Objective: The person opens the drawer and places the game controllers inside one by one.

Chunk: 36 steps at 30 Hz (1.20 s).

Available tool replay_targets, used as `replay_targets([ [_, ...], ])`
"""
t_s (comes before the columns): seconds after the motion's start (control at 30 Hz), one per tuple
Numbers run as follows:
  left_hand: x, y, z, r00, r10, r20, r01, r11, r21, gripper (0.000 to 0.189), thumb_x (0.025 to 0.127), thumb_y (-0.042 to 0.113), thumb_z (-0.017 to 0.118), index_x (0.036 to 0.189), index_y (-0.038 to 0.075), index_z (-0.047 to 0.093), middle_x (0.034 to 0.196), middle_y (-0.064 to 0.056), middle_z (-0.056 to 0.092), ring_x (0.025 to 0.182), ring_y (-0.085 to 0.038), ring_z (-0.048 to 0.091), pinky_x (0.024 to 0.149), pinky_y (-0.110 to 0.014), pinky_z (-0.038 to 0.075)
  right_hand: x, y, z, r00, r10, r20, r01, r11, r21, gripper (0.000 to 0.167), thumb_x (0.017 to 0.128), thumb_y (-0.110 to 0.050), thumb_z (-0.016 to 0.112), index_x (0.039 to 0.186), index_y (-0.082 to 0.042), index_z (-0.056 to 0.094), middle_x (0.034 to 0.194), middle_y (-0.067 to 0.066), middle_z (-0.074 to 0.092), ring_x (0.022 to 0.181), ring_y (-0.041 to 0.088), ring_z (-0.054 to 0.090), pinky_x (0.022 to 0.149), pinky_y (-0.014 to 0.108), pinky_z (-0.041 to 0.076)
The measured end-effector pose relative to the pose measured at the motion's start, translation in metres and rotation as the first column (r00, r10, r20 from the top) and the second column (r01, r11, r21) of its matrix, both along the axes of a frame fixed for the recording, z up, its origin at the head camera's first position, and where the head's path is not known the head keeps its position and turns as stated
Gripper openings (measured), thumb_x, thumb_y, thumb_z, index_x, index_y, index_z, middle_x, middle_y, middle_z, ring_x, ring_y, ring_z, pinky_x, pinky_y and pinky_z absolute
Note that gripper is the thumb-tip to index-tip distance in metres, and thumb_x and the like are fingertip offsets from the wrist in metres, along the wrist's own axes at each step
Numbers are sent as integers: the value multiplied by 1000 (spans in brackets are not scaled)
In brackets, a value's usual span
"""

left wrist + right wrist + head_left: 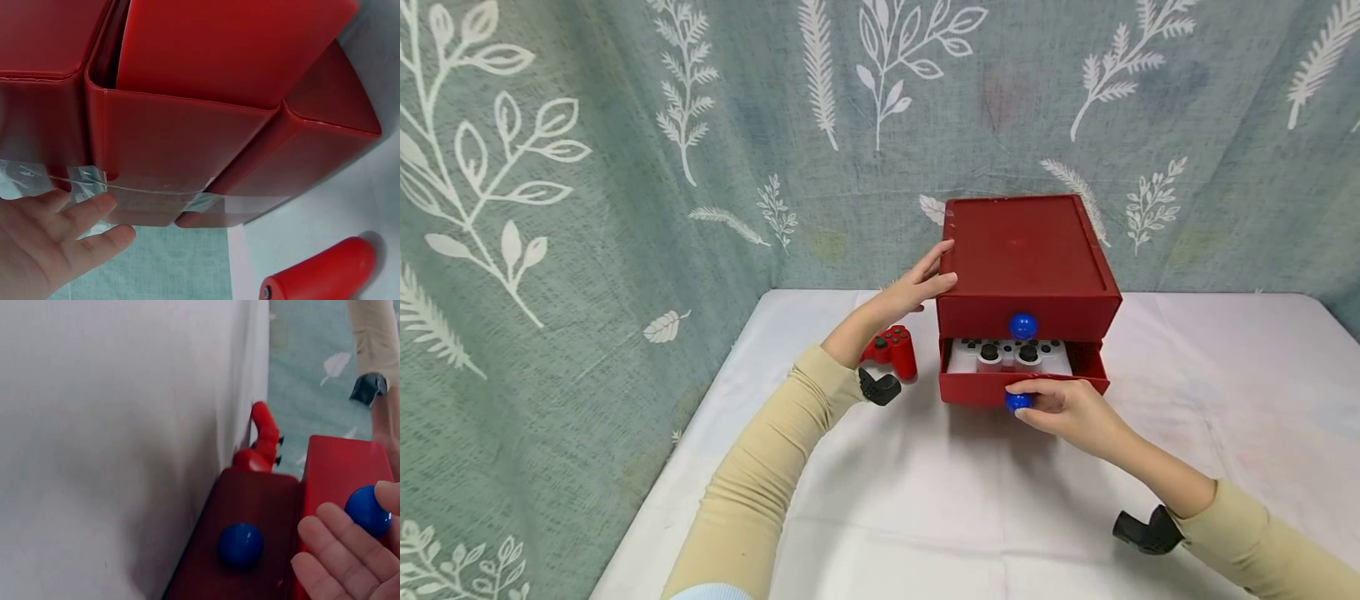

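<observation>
A red drawer cabinet (1015,242) stands on the table. My right hand (1078,417) pinches the round blue knob (1018,402) of its middle drawer (972,389), between thumb and fingers. That drawer is pulled partly out, and a white game controller (964,362) lies inside. My left hand (910,290) rests against the cabinet's upper left side, fingers extended; in the left wrist view the fingers are beside clear tape (156,187) on the red side. The top drawer, with its own blue knob (1022,326), is closed. Below, the bottom drawer front (206,569) shows in the right wrist view.
A red game controller (901,354) lies on the white tablecloth (910,517) left of the cabinet, partly behind my left wrist. Leaf-patterned green curtains (865,192) hang behind the table and along its left side.
</observation>
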State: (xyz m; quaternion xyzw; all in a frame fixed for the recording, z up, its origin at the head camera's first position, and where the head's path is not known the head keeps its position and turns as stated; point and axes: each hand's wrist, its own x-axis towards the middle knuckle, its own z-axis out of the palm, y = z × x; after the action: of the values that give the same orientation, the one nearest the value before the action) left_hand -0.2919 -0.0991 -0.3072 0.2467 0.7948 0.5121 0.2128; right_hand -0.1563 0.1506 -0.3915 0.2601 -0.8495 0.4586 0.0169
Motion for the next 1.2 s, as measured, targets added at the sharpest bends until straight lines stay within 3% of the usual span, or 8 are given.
replay_targets([
  [0.2, -1, -1, 0, 1000, 7, 10, -7, 1000, 9, 59, 94, 43, 42, 142, 48, 9, 154, 2, 8, 133, -22, 33, 100, -56, 27, -16, 2, -1, 999, -9, 33, 9, 1000, -8, 31, 82, -13, 69, 111, -4, 66, 100, 12, 67, 71, 5, 64, 65, 20, 51],
  [0.47, 0, 0, 0, 1000, 13, 3, -13, 1000, -6, 59, 94, 44, 41, 142, 49, 8, 154, 2, 7, 135, -22, 29, 99, -56, 28, -28, 3, -2, 996, -9, 88, 13, 999, -42, 32, 83, -13, 67, 113, -1, 64, 103, 17, 66, 78, 21, 68, 67, 21, 52],
  [0.7, 1, 0, 4, 999, 8, 31, -8, 1000, 2, 61, 95, 38, 40, 144, 44, 6, 154, 0, 6, 135, -24, 29, 100, -57, 26, -35, 4, -2, 994, -35, 107, 41, 998, -53, 35, 85, -13, 65, 117, 0, 62, 103, 18, 66, 83, 18, 67, 67, 20, 51],
  [0.93, 19, 3, 22, 999, 4, 38, -4, 1000, -4, 62, 95, 34, 39, 147, 34, 4, 154, -5, 7, 135, -28, 28, 100, -56, 26, -44, 5, -1, 991, -25, 132, 36, 996, -81, 36, 85, -11, 65, 118, 2, 60, 101, 19, 67, 85, 9, 66, 71, 18, 50],
  [1.07, 21, 3, 25, 999, 4, 38, -3, 1000, -6, 62, 96, 34, 39, 148, 33, 4, 154, -6, 6, 135, -28, 28, 101, -56, 26, -47, 7, -1, 988, -19, 154, 32, 996, -82, 37, 85, -12, 65, 118, 2, 60, 101, 19, 67, 82, 0, 64, 71, 18, 50],
  [1.2, 21, 3, 24, 999, 5, 40, -5, 1000, -7, 63, 96, 33, 39, 148, 33, 4, 154, -6, 6, 135, -28, 28, 100, -57, 26, -48, 6, -3, 985, -23, 169, 39, 995, -92, 37, 85, -14, 65, 119, 1, 60, 102, 19, 66, 83, 1, 64, 72, 18, 50],
])
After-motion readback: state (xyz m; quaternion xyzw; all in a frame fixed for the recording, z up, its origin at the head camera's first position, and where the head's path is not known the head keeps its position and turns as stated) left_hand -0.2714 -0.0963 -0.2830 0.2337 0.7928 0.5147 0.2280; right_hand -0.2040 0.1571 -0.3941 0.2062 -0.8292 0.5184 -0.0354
